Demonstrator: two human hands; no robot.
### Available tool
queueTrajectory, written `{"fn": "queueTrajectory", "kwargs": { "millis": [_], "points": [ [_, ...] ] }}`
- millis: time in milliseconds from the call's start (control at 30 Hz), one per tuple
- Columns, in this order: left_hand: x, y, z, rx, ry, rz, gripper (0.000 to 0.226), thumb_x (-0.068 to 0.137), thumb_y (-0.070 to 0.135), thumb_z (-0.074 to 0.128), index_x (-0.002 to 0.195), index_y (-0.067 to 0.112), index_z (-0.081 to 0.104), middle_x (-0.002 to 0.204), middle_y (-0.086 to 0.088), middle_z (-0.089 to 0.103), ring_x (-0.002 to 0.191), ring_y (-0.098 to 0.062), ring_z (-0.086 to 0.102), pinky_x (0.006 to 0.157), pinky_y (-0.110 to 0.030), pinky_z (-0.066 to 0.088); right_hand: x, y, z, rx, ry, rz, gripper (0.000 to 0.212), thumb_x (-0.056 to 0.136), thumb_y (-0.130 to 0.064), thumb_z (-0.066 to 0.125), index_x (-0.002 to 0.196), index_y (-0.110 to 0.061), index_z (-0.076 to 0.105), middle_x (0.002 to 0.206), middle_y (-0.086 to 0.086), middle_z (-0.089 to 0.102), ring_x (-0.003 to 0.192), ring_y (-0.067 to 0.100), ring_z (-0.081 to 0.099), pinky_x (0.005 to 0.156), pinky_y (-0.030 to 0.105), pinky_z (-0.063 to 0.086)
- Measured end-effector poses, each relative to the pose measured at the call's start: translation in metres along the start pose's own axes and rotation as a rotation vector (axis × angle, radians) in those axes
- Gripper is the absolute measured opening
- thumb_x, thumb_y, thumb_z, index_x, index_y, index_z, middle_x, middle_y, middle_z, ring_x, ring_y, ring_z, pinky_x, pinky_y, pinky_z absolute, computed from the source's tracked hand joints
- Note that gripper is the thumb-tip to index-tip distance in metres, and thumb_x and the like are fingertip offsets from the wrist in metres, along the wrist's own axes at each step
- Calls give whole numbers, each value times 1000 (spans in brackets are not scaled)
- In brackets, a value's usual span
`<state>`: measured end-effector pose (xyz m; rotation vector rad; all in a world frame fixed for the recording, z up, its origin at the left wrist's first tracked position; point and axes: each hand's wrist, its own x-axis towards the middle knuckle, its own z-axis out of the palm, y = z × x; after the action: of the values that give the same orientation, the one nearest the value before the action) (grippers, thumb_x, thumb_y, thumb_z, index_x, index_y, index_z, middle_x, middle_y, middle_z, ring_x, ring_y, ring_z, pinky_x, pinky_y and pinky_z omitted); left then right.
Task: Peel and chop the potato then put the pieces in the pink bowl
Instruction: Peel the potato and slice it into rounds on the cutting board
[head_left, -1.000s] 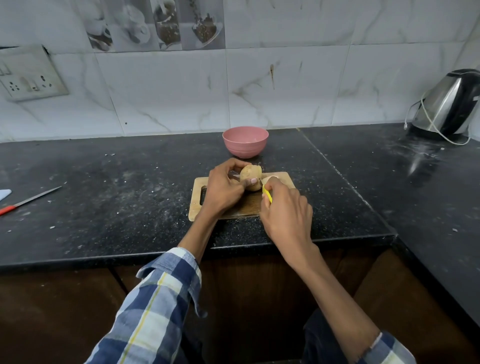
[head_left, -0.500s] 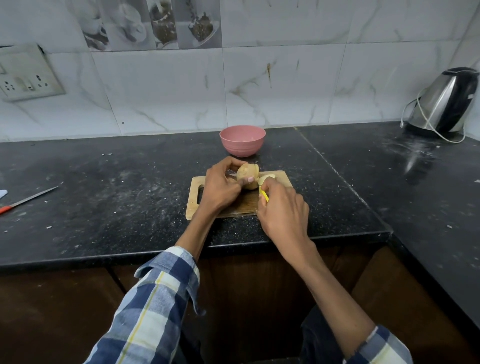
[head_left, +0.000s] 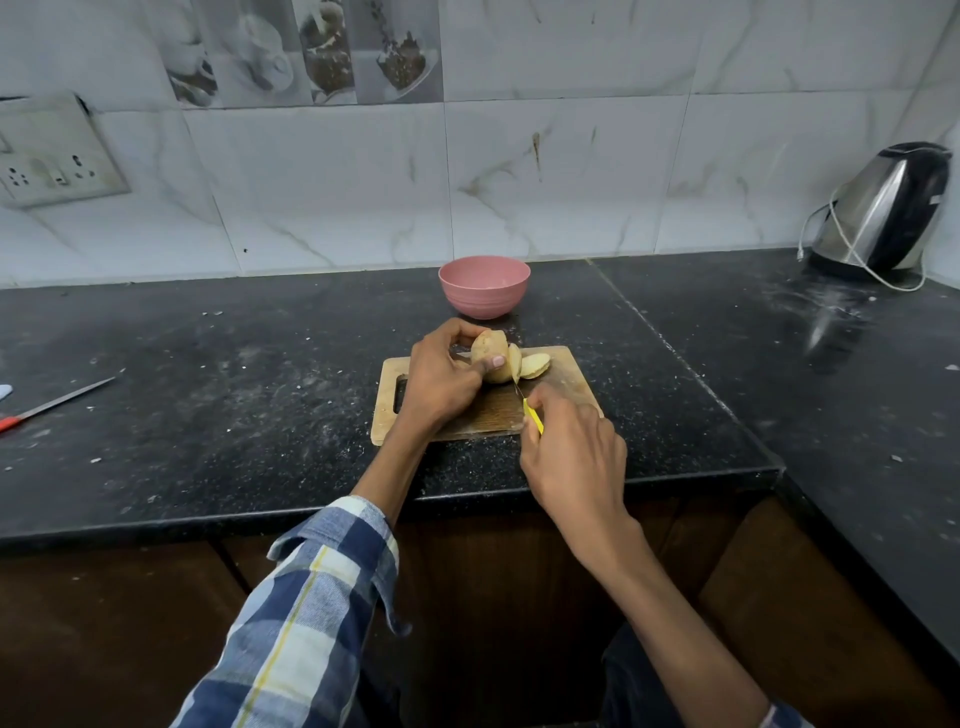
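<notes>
A brown potato (head_left: 491, 351) stands on the wooden cutting board (head_left: 563, 371), and my left hand (head_left: 441, 376) grips it from the left with thumb and fingers. Two pale slices (head_left: 534, 365) lean against its right end. My right hand (head_left: 571, 447) holds a yellow-handled knife (head_left: 532, 415), whose thin blade reaches up to the cut face of the potato. The pink bowl (head_left: 484, 286) sits just behind the board; nothing shows inside it.
A red-handled knife (head_left: 52, 402) lies on the dark counter at far left. A steel kettle (head_left: 883, 208) with its cord stands at the back right. The counter's front edge runs just below my right hand.
My right hand has drawn back toward me with the knife. Slices that it covered before now show, fallen to the right of the potato.
</notes>
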<state>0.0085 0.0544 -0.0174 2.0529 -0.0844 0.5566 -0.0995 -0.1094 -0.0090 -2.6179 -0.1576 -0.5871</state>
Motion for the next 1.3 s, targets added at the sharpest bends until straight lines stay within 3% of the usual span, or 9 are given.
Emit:
{"fn": "queueTrajectory", "kwargs": {
  "millis": [333,467,633,800,867,967,1033,1200,1300],
  "points": [
    [0,-2,-1,-42,-23,1,36,78,26,90,110,25,73,101,16,72,96,4,64,85,-23,50,8,16,1,107,40,77,16,99,-31,63,115,-32,65,96,-1,70,90,26,67,65,34,42],
    [-1,-2,0,-57,-39,10,35,79,24,89,110,25,72,101,18,71,95,4,63,80,-21,46,23,19,7,201,20,155,9,98,-31,62,107,-32,65,88,-2,68,85,25,65,63,33,39],
    [0,-3,-1,-60,-55,12,35,81,25,88,112,27,71,103,16,71,97,0,64,83,-25,50,32,22,10,303,1,266,8,101,-33,59,106,-32,65,92,-4,64,85,21,60,69,35,42],
    [0,-3,-1,-61,-63,11,35,82,25,86,114,28,70,103,19,69,97,6,61,78,-20,45,47,27,13,498,-69,387,11,100,-31,55,100,-31,67,91,-5,67,84,19,63,73,38,50],
    [0,-3,-1,-65,-66,2,35,82,26,86,114,28,70,104,19,69,96,8,60,78,-20,45,52,30,11,659,-94,442,16,98,-24,53,99,-27,69,81,-2,68,73,18,64,70,40,51],
    [0,-4,-1,-61,-62,6,35,82,27,87,113,29,70,105,18,70,96,7,61,80,-22,47,55,33,5,854,-133,496,17,101,-15,52,103,-17,69,62,-2,57,52,9,50,52,26,40],
    [-1,-4,-1,-66,-59,15,35,82,29,87,113,30,71,105,18,72,98,0,64,82,-27,50,54,33,1,889,-114,452,12,101,-17,56,101,-18,68,61,-2,56,49,7,49,52,25,40],
    [-3,-1,-1,-71,-46,30,38,79,35,89,114,30,74,103,18,73,90,-5,66,79,-28,54,48,20,-3,309,70,123,8,98,-36,62,106,-33,63,86,-6,67,75,19,63,60,34,44],
    [-4,-1,-2,-66,-53,35,40,78,39,89,115,32,75,104,18,75,90,-5,67,76,-26,53,46,9,-12,132,146,27,13,98,-37,61,110,-32,61,92,1,70,82,27,67,60,34,45]
  ]
}}
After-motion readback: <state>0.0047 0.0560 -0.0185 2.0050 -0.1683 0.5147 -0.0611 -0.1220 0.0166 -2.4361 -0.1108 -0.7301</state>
